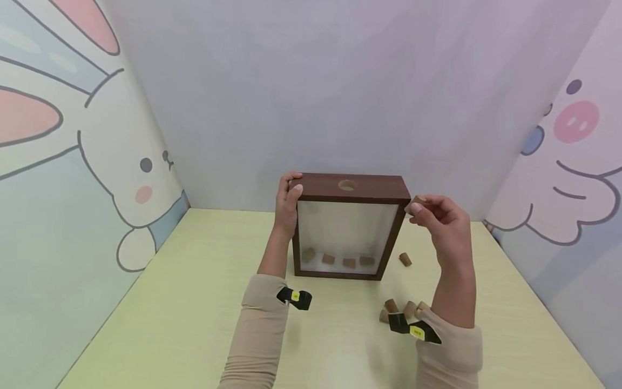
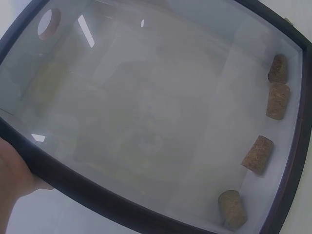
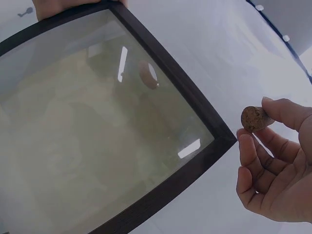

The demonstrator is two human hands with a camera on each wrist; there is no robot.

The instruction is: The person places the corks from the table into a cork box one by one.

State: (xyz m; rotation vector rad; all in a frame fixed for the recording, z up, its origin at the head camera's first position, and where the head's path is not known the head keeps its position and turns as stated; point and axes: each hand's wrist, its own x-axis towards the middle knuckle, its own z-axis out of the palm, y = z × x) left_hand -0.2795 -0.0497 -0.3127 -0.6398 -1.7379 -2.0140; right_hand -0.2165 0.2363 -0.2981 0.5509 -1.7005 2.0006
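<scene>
A dark brown frame box (image 1: 351,276) with a clear front stands upright on the table, a round hole (image 1: 347,185) in its top face. Inside, along the bottom, lie several corks, among them one cork (image 2: 258,155) tilted on its side. My left hand (image 1: 288,204) grips the box's upper left corner, thumb on the front edge and fingers over the top. Between thumb and fingers of my right hand (image 1: 444,221) a cork (image 3: 255,119) is pinched, beside the box's upper right corner. Its round end shows in the right wrist view.
One loose cork (image 1: 405,260) lies on the pale yellow table (image 1: 194,324) right of the box. Several more corks (image 1: 391,306) sit nearer, partly hidden behind the right wrist's camera strap. A plain wall (image 1: 311,97) rises behind; cartoon-printed side walls flank the table.
</scene>
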